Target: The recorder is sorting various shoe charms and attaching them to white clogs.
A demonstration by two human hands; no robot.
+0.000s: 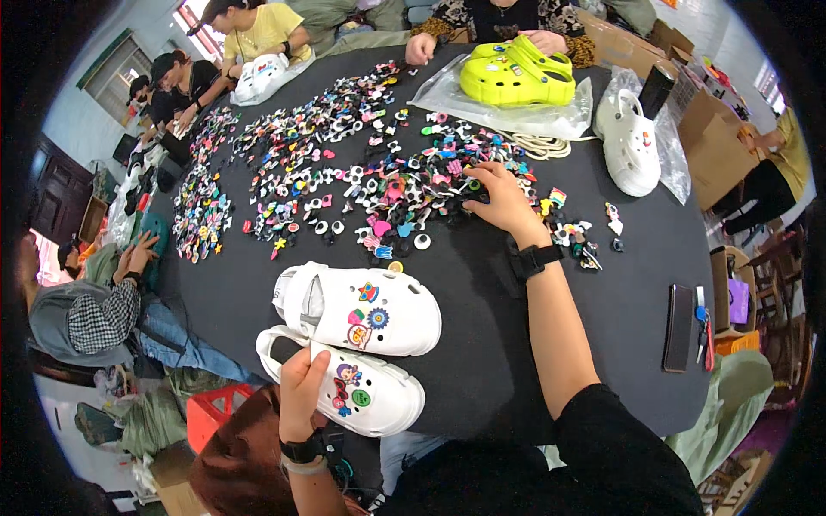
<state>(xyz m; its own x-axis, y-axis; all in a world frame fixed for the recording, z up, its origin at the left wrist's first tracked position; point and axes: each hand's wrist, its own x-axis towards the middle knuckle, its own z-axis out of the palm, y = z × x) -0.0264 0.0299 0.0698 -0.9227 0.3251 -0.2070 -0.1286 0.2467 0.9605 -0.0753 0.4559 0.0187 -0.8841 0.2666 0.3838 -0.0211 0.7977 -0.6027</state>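
My left hand [301, 383] grips the nearer white clog [389, 400] at its side, thumb over the opening. Colourful shoe charms sit on that clog's upper, a green round one among them. Against it lies a second white clog [413, 310], also with several charms, toes pointing right. My right hand [506, 203] reaches out to the near right edge of a wide pile of loose shoe charms [391, 185]. Its thumb and fingers are apart, and I see nothing held between them. Some fingertips are partly lost against the charms.
Across the black table [508, 344], a person handles a lime green clog [516, 76]. Another white clog [626, 146] rests on plastic at the right, near a black cylinder [657, 90]. A phone [678, 327] and keys [704, 322] lie by the right edge. Other people sit along the left.
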